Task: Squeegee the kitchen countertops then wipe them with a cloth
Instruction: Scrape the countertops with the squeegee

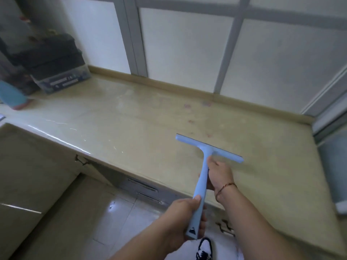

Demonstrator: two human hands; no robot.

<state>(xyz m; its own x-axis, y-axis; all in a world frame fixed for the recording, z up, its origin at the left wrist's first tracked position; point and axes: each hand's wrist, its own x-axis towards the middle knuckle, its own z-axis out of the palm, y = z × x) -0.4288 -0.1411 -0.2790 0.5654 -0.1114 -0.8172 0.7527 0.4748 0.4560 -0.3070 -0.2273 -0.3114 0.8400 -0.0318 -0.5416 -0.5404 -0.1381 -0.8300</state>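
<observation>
A light blue squeegee (204, 156) rests its blade on the beige countertop (131, 119), near the front edge and right of centre. My left hand (180, 220) grips the lower end of the long handle, off the counter's front edge. My right hand (219, 175) holds the handle higher up, just below the blade. Faint pinkish stains mark the counter beyond the blade. No cloth is in view.
A clear storage box (62, 79) with dark bags stacked on it stands at the back left corner. A teal and pink object (13, 96) sits at the far left. Frosted window panels (184, 44) run behind the counter. Drawers and tiled floor (116, 212) lie below.
</observation>
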